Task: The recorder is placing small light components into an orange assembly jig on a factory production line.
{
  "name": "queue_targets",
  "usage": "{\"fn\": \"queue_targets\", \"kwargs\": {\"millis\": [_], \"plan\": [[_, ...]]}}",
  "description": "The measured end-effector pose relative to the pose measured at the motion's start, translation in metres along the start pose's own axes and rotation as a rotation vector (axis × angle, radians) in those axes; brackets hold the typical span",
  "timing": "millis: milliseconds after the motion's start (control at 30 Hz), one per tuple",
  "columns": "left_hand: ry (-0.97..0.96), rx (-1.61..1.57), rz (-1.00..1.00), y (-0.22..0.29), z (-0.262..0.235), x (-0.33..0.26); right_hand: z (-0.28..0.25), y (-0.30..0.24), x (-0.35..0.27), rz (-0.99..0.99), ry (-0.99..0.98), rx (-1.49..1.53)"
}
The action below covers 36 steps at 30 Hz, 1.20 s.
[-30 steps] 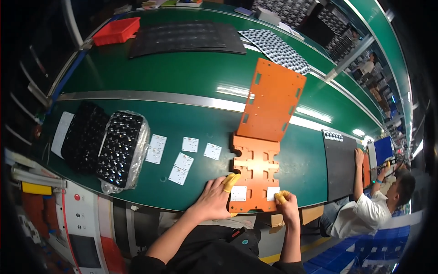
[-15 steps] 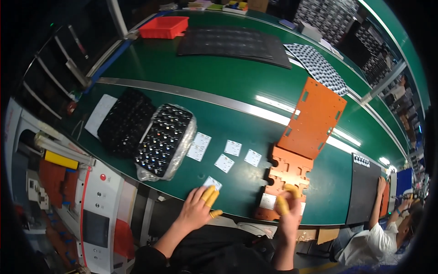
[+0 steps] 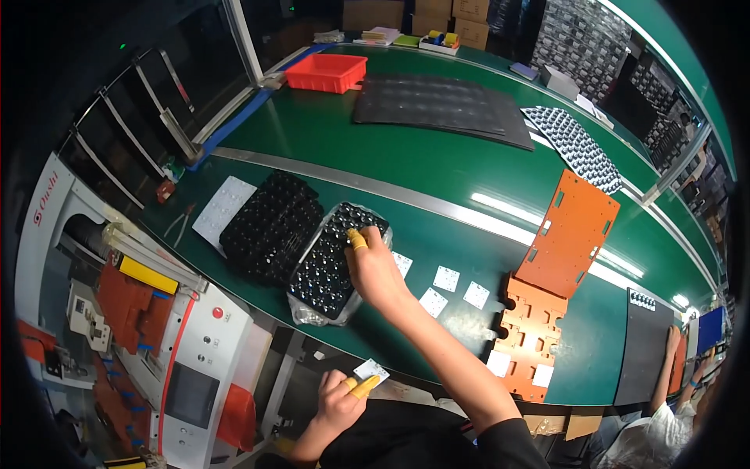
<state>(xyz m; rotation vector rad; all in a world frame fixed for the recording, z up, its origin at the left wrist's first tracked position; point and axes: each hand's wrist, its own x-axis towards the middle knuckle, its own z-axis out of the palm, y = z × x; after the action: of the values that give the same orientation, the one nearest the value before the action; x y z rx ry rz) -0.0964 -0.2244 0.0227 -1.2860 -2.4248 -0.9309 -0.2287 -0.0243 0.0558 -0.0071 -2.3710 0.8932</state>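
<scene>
right hand (image 3: pixel 375 270) now over bagged tray (image 3: pixel 334 264)

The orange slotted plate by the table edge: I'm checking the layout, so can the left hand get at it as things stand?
Probably not right away: the left hand holds a small white square, and the right arm crosses between it and the orange slotted plate.

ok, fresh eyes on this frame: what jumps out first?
The right hand, a yellow cot on its finger, reaches across the green conveyor belt onto a bagged black tray of small round parts. Nearer the body, the left hand pinches a small white square board. To the right, bright orange fixture plates stand out, one cut-out plate holding white squares near the belt's near edge.
</scene>
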Motion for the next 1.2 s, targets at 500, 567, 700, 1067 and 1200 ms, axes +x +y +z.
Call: {"fn": "queue_targets", "kwargs": {"millis": [500, 567, 700, 1067, 1200], "plan": [[0.176, -0.287, -0.171, 0.004, 0.010, 0.019, -0.097, -0.039, -0.062, 0.418, -0.177, 0.428], [0.204, -0.372, -0.257, 0.010, 0.015, 0.028, -0.121, -0.032, -0.106, 0.451, -0.220, 0.549], [0.188, -0.828, -0.554, 0.039, 0.020, 0.040, -0.140, -0.037, -0.176, 0.586, -0.130, 0.814], [-0.008, -1.030, -0.464, 0.087, 0.043, 0.047, -0.150, -0.051, -0.228, 0.568, 0.308, 0.730], [-0.039, -0.900, -0.354, 0.091, 0.043, 0.045, -0.152, -0.050, -0.236, 0.461, 0.327, 0.568]]}}
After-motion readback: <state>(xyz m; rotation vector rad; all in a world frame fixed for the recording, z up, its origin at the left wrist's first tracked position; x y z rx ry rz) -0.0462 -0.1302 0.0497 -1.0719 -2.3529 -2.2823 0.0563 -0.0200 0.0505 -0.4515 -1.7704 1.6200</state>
